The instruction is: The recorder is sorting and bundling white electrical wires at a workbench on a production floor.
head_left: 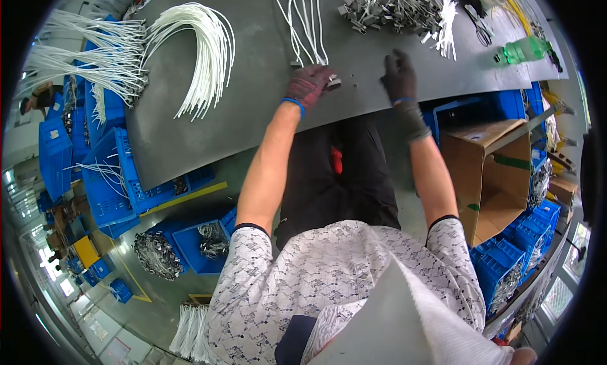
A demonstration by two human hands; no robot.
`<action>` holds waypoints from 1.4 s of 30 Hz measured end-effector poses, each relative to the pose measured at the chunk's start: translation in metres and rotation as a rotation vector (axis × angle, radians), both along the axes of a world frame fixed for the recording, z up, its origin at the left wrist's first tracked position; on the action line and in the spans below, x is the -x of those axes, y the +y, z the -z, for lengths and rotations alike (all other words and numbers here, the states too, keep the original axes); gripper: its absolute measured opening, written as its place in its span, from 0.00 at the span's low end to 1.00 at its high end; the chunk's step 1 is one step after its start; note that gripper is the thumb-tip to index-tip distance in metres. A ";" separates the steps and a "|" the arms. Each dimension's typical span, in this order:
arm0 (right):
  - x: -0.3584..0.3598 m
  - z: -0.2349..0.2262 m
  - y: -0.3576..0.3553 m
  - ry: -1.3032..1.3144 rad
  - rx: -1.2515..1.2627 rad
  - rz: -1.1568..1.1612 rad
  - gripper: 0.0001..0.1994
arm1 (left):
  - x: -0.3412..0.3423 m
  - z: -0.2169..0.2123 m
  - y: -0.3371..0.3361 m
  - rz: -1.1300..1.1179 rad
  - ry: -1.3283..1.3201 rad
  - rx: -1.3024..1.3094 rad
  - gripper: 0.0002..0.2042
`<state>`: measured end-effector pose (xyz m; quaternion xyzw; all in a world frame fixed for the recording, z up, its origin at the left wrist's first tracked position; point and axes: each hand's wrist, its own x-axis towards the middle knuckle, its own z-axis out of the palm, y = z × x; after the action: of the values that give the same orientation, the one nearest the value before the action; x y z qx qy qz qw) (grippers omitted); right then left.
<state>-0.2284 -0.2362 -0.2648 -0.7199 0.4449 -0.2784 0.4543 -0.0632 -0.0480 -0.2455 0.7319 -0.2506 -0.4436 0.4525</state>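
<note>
My left hand (308, 86), in a dark red and grey glove, is closed on the work table near its front edge. A small grey connector (334, 83) sticks out at its fingertips. Several thin white cables (305, 26) run from the far edge down to this hand; whether one is joined to the connector is hidden. To the right, my right hand (399, 79) wears a dark grey glove and hovers over the table with fingers apart, holding nothing. Beyond it lies a heap of grey connectors (395, 11), beside a bunch of short white strips (447, 28).
A curved bundle of white cables (212, 45) lies on the table's left; more cables (95, 52) rest across blue crates (104, 194). At right are a green bottle (526, 50), scissors (482, 31) and, below the table, an open cardboard box (468, 169).
</note>
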 end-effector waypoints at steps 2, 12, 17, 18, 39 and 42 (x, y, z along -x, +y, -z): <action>-0.005 0.028 -0.072 0.160 0.820 0.074 0.20 | -0.024 -0.001 0.006 -0.037 -0.510 -0.073 0.17; -0.058 0.056 -0.138 0.341 0.276 0.104 0.20 | -0.157 0.054 0.109 -0.379 -1.004 -0.956 0.18; -0.029 0.101 -0.166 0.385 0.198 0.020 0.24 | -0.167 0.058 0.108 -0.147 -0.996 -0.819 0.13; -0.036 0.102 -0.170 0.469 0.251 -0.079 0.27 | -0.189 0.090 0.128 -0.068 -1.127 -0.813 0.11; 0.462 0.162 0.218 0.826 -0.093 -0.393 0.11 | 0.014 -0.041 0.040 -0.392 0.401 0.135 0.09; 0.429 0.150 0.224 0.620 0.032 -0.344 0.11 | 0.067 -0.008 -0.034 -0.360 0.616 0.361 0.09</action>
<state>-0.6574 -0.0117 -0.4144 -0.8416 0.4292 0.0270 0.3266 -0.1300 -0.0824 -0.2371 0.5054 -0.0449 -0.5050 0.6983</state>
